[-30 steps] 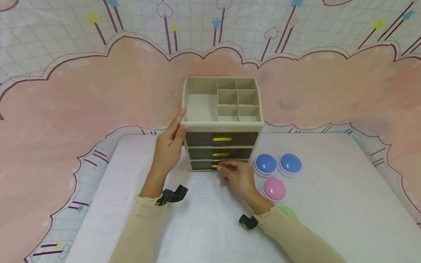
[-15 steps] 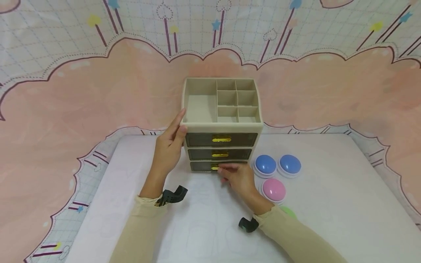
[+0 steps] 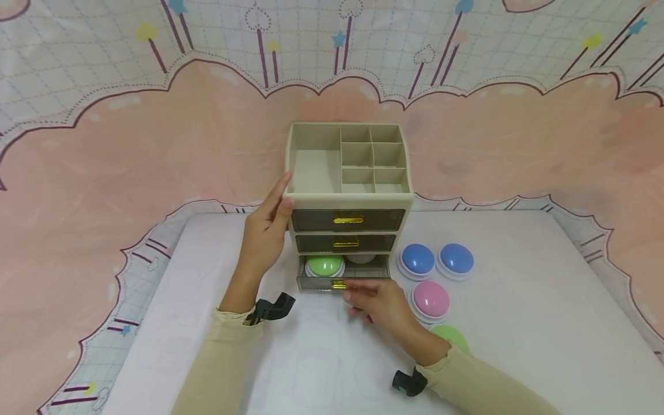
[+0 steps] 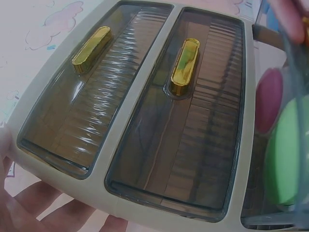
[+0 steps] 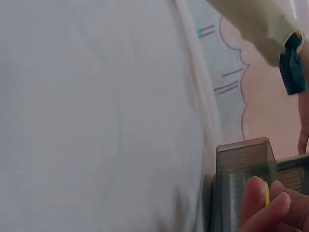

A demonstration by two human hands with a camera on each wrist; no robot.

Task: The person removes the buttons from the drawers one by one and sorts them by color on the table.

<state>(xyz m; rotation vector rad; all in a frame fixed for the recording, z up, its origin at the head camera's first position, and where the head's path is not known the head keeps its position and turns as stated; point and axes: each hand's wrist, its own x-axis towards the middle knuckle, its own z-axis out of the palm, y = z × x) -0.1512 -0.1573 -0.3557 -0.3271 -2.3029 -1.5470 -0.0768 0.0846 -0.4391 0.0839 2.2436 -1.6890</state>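
A beige drawer organiser [image 3: 349,196] with three smoked drawers and gold handles stands at the back of a white mat [image 3: 519,323]. My left hand [image 3: 267,230] rests flat against its left side. My right hand [image 3: 376,300] pinches the gold handle [image 3: 338,284] of the bottom drawer [image 3: 342,275], which is pulled partly out. Inside it lies a green dome button [image 3: 324,266], with a white object [image 3: 360,259] behind. The left wrist view shows the two upper drawers [image 4: 178,121] shut and the green dome [image 4: 287,154] at right. The right wrist view shows fingertips [image 5: 263,205] on the drawer front.
Two blue dome buttons [image 3: 418,259] [image 3: 456,258] and a pink one [image 3: 431,300] lie to the right of the organiser. Another green button [image 3: 450,337] is partly hidden by my right forearm. A pink and grid-patterned cloth [image 3: 155,144] covers the backdrop and surrounds the mat.
My right hand has drawn the bottom drawer out toward me, uncovering the green button inside. The left hand has stayed on the organiser's side.
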